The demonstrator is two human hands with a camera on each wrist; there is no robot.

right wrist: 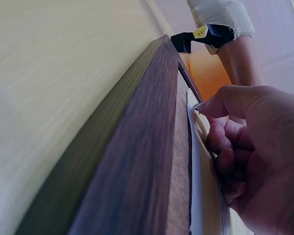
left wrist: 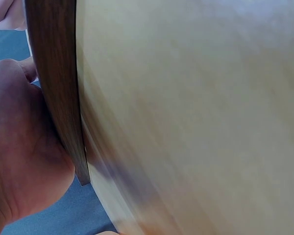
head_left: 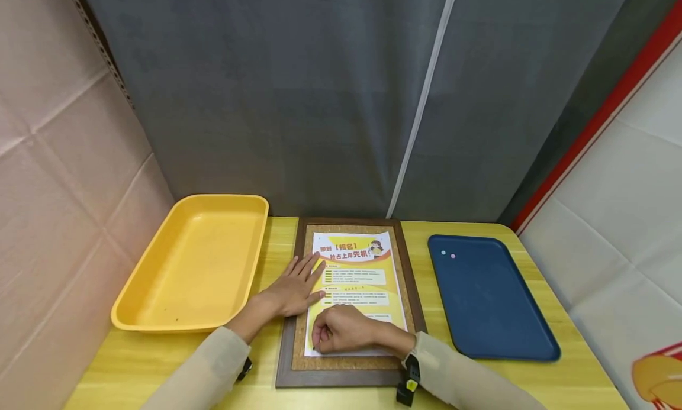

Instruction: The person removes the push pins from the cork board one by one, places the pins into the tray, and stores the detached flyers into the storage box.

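My left hand (head_left: pixel 295 287) lies flat with fingers spread on a yellow and white printed sheet (head_left: pixel 358 297), pressing its left side. Under the sheet is a cork board (head_left: pixel 373 362) in a dark wooden frame (head_left: pixel 415 280). At the sheet's lower left corner is my right hand (head_left: pixel 343 330), its fingers curled in. In the right wrist view, the thumb (right wrist: pixel 225 100) presses at the edge of the paper (right wrist: pixel 196 171); whatever sits beneath its tip is hidden. Left wrist view shows the heel of the left hand (left wrist: pixel 29 147) against the wooden frame (left wrist: pixel 56 73).
A deep yellow tray (head_left: pixel 125 312) stands left of the board, close to the left forearm. On the right lies a dark blue tray (head_left: pixel 495 303) with a white pin (head_left: pixel 443 252) and a pink pin (head_left: pixel 453 256) near its far left corner. A grey curtain (head_left: pixel 298 102) hangs behind the table.
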